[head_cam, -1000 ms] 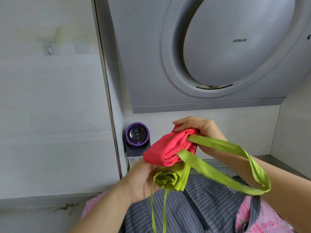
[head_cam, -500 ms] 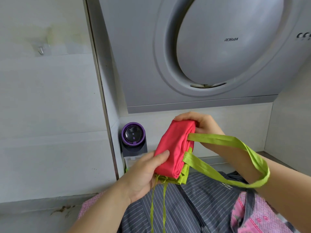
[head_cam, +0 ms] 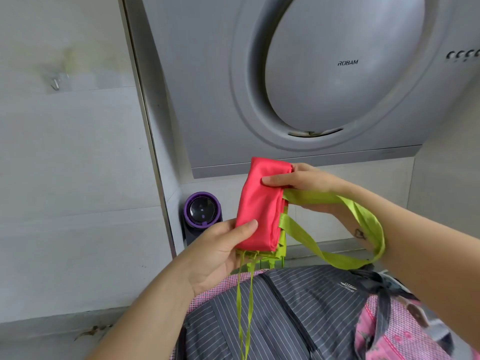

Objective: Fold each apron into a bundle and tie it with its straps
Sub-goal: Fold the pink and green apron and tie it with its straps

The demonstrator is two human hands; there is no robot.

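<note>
Grey range hood fills the upper frame; its round panel sits at 1 o'clock with "ROBAM" lettering, and a row of small buttons lies at 3 o'clock of that panel, cut by the frame edge. Purple-ringed round device stands in the corner at 7 o'clock below the hood. Pale tiled wall at 9 o'clock carries a small metal hook at 10 o'clock; grey worktop at 8 o'clock bears a brown stain.

the folded red fabric apron bundle stands between two grips: left hand at its lower end, right hand at its top; the wide green fabric strap loops out right of both.
</note>
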